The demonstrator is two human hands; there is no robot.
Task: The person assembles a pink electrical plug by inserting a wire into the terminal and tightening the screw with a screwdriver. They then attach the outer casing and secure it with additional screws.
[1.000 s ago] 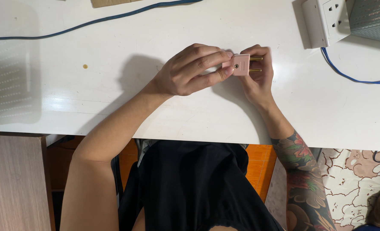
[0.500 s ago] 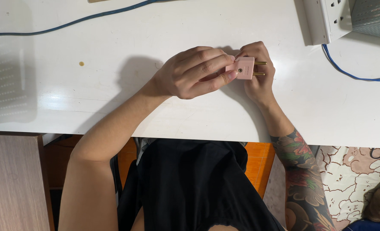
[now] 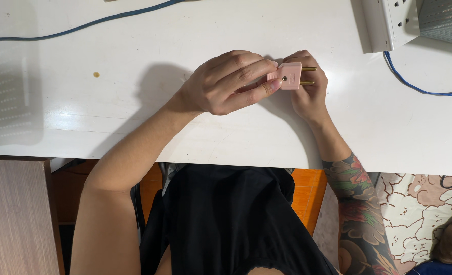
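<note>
A small pink two-pin plug (image 3: 288, 76) with a screw in its flat face is held above the white table (image 3: 134, 117). Its two brass pins point to the right. My left hand (image 3: 226, 82) pinches the plug's left end between thumb and fingers. My right hand (image 3: 310, 94) cups the plug from behind and below, its fingers curled round the body. Both hands meet over the middle of the table.
A white power strip (image 3: 389, 20) lies at the top right beside a grey metal box (image 3: 447, 18). A blue cable (image 3: 419, 86) loops below them, another blue cable (image 3: 83, 26) runs along the far edge. A small brown speck (image 3: 97, 75) sits on the table.
The plug has turned so its screw face and brass pins now show fully. Both hands kept their grip and stayed in the same spot.
</note>
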